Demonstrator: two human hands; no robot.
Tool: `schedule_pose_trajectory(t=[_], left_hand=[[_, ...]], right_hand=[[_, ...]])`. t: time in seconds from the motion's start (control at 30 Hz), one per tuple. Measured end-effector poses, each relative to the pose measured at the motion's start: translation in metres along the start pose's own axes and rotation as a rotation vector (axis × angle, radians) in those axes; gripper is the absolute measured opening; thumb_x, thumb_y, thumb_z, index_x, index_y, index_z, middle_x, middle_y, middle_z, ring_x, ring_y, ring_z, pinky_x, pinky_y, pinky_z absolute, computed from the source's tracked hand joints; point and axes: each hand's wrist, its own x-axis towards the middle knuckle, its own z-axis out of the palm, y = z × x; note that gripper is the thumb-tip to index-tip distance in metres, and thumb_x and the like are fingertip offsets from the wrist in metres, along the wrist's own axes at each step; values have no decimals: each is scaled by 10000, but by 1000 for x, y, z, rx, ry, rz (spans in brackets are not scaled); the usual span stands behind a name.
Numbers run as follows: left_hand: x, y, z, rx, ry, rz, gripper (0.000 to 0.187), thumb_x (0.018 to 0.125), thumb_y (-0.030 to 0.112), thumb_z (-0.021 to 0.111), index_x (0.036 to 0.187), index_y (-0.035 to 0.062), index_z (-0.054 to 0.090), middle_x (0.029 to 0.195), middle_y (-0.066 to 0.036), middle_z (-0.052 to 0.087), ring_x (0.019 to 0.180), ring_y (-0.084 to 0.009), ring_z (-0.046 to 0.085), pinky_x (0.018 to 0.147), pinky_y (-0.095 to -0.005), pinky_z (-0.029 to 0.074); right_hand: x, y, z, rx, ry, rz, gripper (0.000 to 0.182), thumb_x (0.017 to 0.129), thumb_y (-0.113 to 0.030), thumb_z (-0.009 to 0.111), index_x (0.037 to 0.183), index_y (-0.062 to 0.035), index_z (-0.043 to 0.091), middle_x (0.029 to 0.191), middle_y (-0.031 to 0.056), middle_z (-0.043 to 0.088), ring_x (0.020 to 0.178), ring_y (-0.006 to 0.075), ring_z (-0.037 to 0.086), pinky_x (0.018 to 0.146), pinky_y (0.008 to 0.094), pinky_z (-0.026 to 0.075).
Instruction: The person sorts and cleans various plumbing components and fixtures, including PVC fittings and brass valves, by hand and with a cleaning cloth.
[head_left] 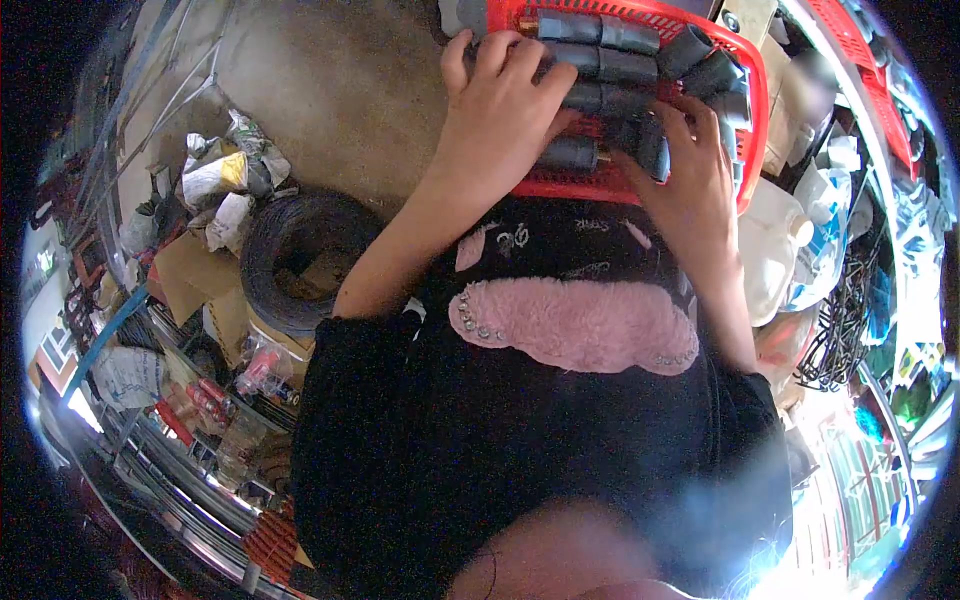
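Note:
A red plastic basket (752, 110) at the top of the view holds several dark grey plastic pipe fittings (628, 68), many lying in rows end to end. My left hand (500, 110) rests over the left ends of these rows, fingers spread and bent downward; its fingertips are partly hidden. At the basket's near right part, my right hand (695, 180) has thumb and fingers around a dark pipe fitting (652, 152). Another fitting (570, 153) with a brass-coloured end lies between the two hands, near the basket's front wall.
A coil of black wire or tubing (262, 262) lies on the left beside cardboard (195, 280) and crumpled packaging (215, 175). To the right stand a whitish plastic jug (770, 235) and a bunch of black metal pieces (835, 335). Another red basket (880, 90) is at the upper right.

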Motion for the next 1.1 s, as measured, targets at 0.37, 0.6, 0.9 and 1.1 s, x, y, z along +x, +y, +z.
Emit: schedule_pose_trajectory(t=[0.37, 0.6, 0.9, 1.1], left_hand=[[-7, 16, -3, -149, -455, 155, 341, 771, 273, 698, 1041, 71, 643, 977, -87, 628, 991, -283, 598, 869, -396, 513], [-5, -3, 1, -209, -514, 224, 375, 771, 256, 703, 1079, 49, 648, 1022, -131, 650, 1008, -310, 613, 899, -424, 497], [-2, -19, -22, -909, -412, 18, 454, 800, 247, 733, 1178, 33, 601, 1094, -98, 648, 1034, -227, 624, 912, -363, 482], [-10, -25, -6, -1325, -82, -153, 374, 913, 148, 649, 1240, 2, 541, 1141, -51, 609, 1012, -110, 583, 843, -257, 500]], right_hand=[[-1, 1, 1, 95, -98, -34, 559, 716, -22, 716, 1212, -29, 457, 1169, 211, 543, 1093, 418, 544, 938, 453, 452], [-1, 7, -24, 557, 14, 39, 453, 739, -20, 618, 1184, -29, 530, 1054, 187, 592, 1007, 347, 613, 880, 387, 491], [5, 13, -33, 327, 49, -89, 341, 758, -81, 630, 1099, -75, 603, 1065, 179, 533, 931, 352, 606, 842, 416, 496], [5, -9, -12, -178, -127, -77, 286, 796, -249, 697, 1036, -103, 646, 1146, 204, 474, 882, 365, 646, 683, 454, 571]])
